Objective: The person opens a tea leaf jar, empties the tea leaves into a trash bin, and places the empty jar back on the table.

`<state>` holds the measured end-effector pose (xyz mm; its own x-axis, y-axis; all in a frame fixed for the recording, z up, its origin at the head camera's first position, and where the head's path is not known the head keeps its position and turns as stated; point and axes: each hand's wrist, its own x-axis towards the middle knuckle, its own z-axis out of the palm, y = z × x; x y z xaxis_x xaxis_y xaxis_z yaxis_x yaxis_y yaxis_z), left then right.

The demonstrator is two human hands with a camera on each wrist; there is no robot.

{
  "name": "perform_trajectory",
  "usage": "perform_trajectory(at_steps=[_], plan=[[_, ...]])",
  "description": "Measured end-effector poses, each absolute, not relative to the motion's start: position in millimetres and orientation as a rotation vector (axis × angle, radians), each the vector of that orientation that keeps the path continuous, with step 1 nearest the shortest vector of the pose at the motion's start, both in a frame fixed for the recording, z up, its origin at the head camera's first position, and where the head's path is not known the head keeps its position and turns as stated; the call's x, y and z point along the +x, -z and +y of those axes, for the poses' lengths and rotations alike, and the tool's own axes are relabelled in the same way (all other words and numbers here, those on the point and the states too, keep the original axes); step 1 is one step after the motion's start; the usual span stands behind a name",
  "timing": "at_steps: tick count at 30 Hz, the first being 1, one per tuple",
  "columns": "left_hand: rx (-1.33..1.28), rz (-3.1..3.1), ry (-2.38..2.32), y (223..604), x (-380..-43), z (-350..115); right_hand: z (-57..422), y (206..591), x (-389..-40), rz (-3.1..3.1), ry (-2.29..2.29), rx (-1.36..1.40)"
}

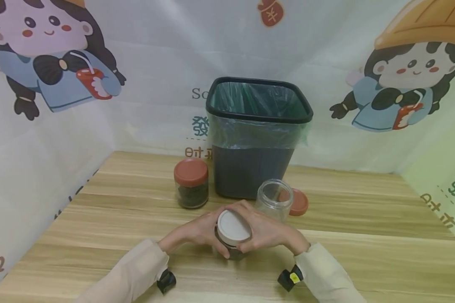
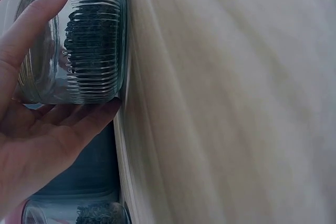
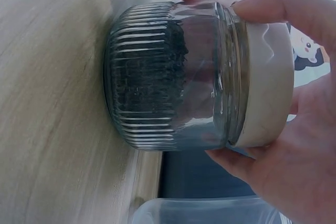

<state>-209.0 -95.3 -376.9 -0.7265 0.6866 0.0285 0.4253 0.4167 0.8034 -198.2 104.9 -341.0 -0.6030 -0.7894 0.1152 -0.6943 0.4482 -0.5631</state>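
A ribbed glass jar [image 3: 152, 77] stands upright on the wooden table before me, partly filled with dark, crumbly, leaf-like bits. Its pale cream lid [image 1: 233, 227] sits on top. My left hand [image 1: 202, 229] holds the glass body, with thumb on one side and fingers around the other, as the left wrist view shows. Around the lid and upper rim curl the fingers and thumb of my right hand [image 1: 265, 229]. Just behind that hand is an uncovered clear glass jar [image 1: 274, 200], and a loose red-brown lid [image 1: 298, 203] lies on the table beside it.
Behind the hands stands a dark bin [image 1: 250, 168] lined with a clear bag. A second jar of dark bits, capped with a red-brown lid [image 1: 191, 171], is left of the bin. A printed cloth [image 1: 155, 84] hangs along the back and sides of the table [image 1: 364, 261].
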Motion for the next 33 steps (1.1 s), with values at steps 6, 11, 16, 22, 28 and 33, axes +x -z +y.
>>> perform_trajectory(at_steps=[6, 11, 16, 22, 28, 33], plan=[[0.972, 2.367, -1.205, 377, -210, -95, 104, 339, -197, 2.543, 0.819, -1.304], [0.981, 2.366, -1.191, 377, -210, -94, 102, 342, -195, 2.608, 0.794, -1.287], [0.948, 2.378, -1.162, 375, -210, -95, 96, 348, -191, 2.796, 0.744, -1.263], [0.955, 2.372, -1.172, 376, -211, -95, 94, 353, -189, 2.928, 0.670, -1.285], [0.954, 2.375, -1.188, 377, -210, -94, 96, 349, -190, 2.815, 0.753, -1.273], [0.966, 2.349, -1.211, 376, -209, -95, 99, 343, -192, 2.725, 0.802, -1.324]])
